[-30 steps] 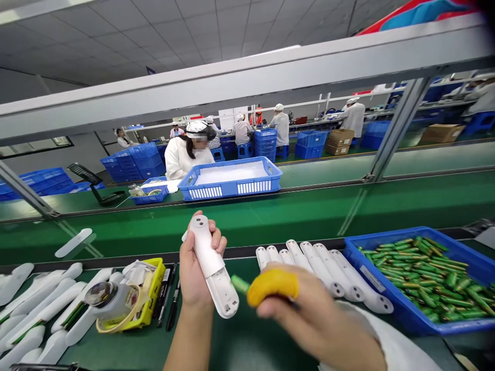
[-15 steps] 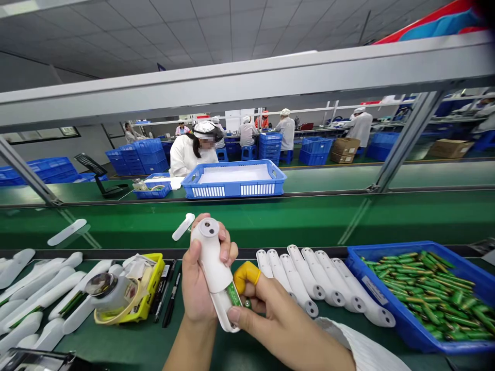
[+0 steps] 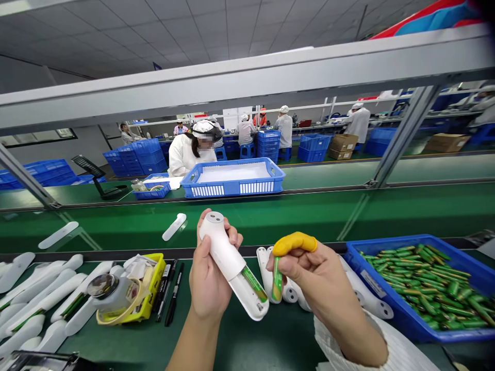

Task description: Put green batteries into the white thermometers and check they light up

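Observation:
A white handheld device, tilted with its lower end toward the right, is gripped in my left hand. Its battery compartment is uncovered, and one green battery lies inside along one side. Just right of the compartment, my right hand pinches a second green battery between thumb and fingers, held roughly upright and apart from the device. A yellow finger cot covers one finger of that hand. Behind my right hand lie several more white devices, partly hidden.
On the right stands a blue bin full of green batteries. Black pens and a yellow basket holding a jar are at left, beside several white devices. A green conveyor crosses ahead; a co-worker sits beyond.
My right hand has moved right, away from the compartment, and now shows a battery in its pinch. My left hand has turned the device so its lower end points further right.

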Tool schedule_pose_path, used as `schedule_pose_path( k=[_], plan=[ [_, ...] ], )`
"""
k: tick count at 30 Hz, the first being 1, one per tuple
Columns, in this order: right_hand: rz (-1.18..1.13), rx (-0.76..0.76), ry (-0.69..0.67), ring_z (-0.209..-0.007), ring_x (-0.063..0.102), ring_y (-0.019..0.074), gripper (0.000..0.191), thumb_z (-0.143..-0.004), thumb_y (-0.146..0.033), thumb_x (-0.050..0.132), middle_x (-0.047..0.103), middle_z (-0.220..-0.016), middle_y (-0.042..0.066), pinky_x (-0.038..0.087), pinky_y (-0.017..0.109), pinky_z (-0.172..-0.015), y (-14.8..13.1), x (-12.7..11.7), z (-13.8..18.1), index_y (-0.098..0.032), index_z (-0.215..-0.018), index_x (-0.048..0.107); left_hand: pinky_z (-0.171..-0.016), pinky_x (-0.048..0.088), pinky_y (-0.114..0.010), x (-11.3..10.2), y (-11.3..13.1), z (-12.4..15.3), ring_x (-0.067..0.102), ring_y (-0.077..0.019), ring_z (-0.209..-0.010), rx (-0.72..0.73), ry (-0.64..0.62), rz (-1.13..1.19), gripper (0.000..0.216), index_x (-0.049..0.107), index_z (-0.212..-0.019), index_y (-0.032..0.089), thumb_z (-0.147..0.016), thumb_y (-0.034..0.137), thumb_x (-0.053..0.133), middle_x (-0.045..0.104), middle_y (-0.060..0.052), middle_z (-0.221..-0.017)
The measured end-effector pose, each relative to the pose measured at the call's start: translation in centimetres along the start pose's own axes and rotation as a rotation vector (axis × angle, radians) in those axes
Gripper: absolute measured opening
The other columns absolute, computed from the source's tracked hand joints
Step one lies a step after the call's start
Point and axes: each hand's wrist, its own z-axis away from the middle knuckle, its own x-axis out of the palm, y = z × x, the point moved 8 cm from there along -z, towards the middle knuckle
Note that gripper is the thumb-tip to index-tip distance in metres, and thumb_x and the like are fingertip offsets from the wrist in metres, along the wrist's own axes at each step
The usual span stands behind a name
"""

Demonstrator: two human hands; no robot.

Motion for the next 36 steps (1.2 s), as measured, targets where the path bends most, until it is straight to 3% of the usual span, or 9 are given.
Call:
schedule_pose_path(
  k=[6, 8, 11, 13, 16, 22, 26, 30, 36],
  plan=[
    [0.39, -0.297, 0.042, -0.068, 0.06, 0.0139, 0.012, -0.078, -0.028, 0.069, 0.063, -0.072, 0.001, 0.05, 0.026, -0.064, -1.8, 0.8, 0.8, -0.02, -0.078, 0.06, -0.072, 0.047, -0.025, 0.1, 0.2, 0.1, 0.048, -0.0117, -0.074, 0.027, -0.019, -0.019, 0.025, 0.053, -0.113, 0.027, -0.092, 0.029, 0.041, 0.05, -0.004, -0.091],
    [0.588, -0.366, -0.076, -0.067, 0.057, 0.0125, 0.011, -0.08, -0.023, 0.066, 0.06, -0.071, -0.001, 0.048, 0.024, -0.064, -2.5, 2.0, 1.3, -0.019, -0.074, 0.057, -0.073, 0.047, -0.024, -0.6, 0.8, -0.2, 0.048, -0.0113, -0.073, 0.072, 0.03, -0.002, 0.025, 0.053, -0.114, 0.026, -0.092, 0.028, 0.04, 0.049, -0.004, -0.091],
    [0.823, -0.329, -0.278, -0.066, 0.056, 0.0122, 0.006, -0.081, -0.015, 0.061, 0.062, -0.075, -0.001, 0.045, 0.023, -0.06, -2.7, 3.4, 1.9, -0.021, -0.082, 0.059, -0.073, 0.047, -0.024, -1.3, 1.6, -0.4, 0.048, -0.011, -0.073, 0.118, 0.088, 0.005, 0.027, 0.051, -0.116, 0.023, -0.092, 0.027, 0.04, 0.05, -0.004, -0.092],
    [0.904, -0.313, -0.324, -0.07, 0.059, 0.0135, 0.016, -0.082, -0.011, 0.056, 0.065, -0.082, 0.0, 0.047, 0.024, -0.063, -3.0, 3.7, 2.3, -0.022, -0.092, 0.062, -0.074, 0.048, -0.024, -1.2, 1.7, -0.5, 0.049, -0.011, -0.074, 0.122, 0.073, -0.01, 0.026, 0.051, -0.116, 0.023, -0.092, 0.027, 0.04, 0.05, -0.004, -0.093],
    [0.887, -0.295, -0.291, -0.073, 0.061, 0.0137, 0.02, -0.084, -0.012, 0.051, 0.066, -0.087, 0.001, 0.049, 0.024, -0.067, -3.4, 3.4, 2.3, -0.023, -0.097, 0.063, -0.075, 0.048, -0.024, -0.6, 1.4, -0.3, 0.05, -0.0112, -0.076, 0.104, 0.019, -0.037, 0.025, 0.052, -0.115, 0.025, -0.093, 0.027, 0.04, 0.05, -0.004, -0.093],
    [0.627, -0.253, 0.034, -0.063, 0.058, 0.0113, 0.006, -0.081, -0.02, 0.06, 0.061, -0.069, -0.003, 0.048, 0.02, -0.059, -3.2, 0.8, 1.6, -0.021, -0.087, 0.06, -0.076, 0.048, -0.024, 0.3, 0.2, 0.1, 0.053, -0.0114, -0.079, 0.031, -0.035, -0.041, 0.024, 0.051, -0.115, 0.027, -0.091, 0.028, 0.045, 0.052, -0.003, -0.093],
    [0.674, -0.206, -0.037, -0.062, 0.055, 0.0101, 0.009, -0.08, -0.018, 0.061, 0.059, -0.068, -0.004, 0.045, 0.02, -0.058, -2.3, 1.5, 1.4, -0.022, -0.087, 0.059, -0.073, 0.049, -0.022, 0.4, -0.4, 0.5, 0.054, -0.0106, -0.078, 0.013, -0.006, -0.039, 0.025, 0.051, -0.113, 0.03, -0.089, 0.028, 0.052, 0.054, -0.003, -0.093],
    [0.665, -0.257, -0.09, -0.071, 0.054, 0.0106, 0.018, -0.082, -0.019, 0.062, 0.059, -0.081, -0.003, 0.046, 0.022, -0.066, -2.3, 1.9, 1.3, -0.024, -0.099, 0.058, -0.075, 0.05, -0.021, -0.2, -0.2, 0.7, 0.056, -0.0097, -0.079, 0.018, 0.088, -0.047, 0.027, 0.051, -0.111, 0.033, -0.086, 0.03, 0.058, 0.056, -0.002, -0.094],
    [0.661, -0.315, -0.259, -0.078, 0.052, 0.011, 0.023, -0.088, -0.017, 0.054, 0.055, -0.095, 0.0, 0.045, 0.023, -0.069, -2.3, 3.1, 1.7, -0.025, -0.11, 0.054, -0.072, 0.051, -0.021, -0.4, -0.1, 0.6, 0.058, -0.01, -0.078, 0.007, 0.068, -0.083, 0.033, 0.051, -0.115, 0.036, -0.084, 0.032, 0.061, 0.058, -0.002, -0.093]
  ],
)
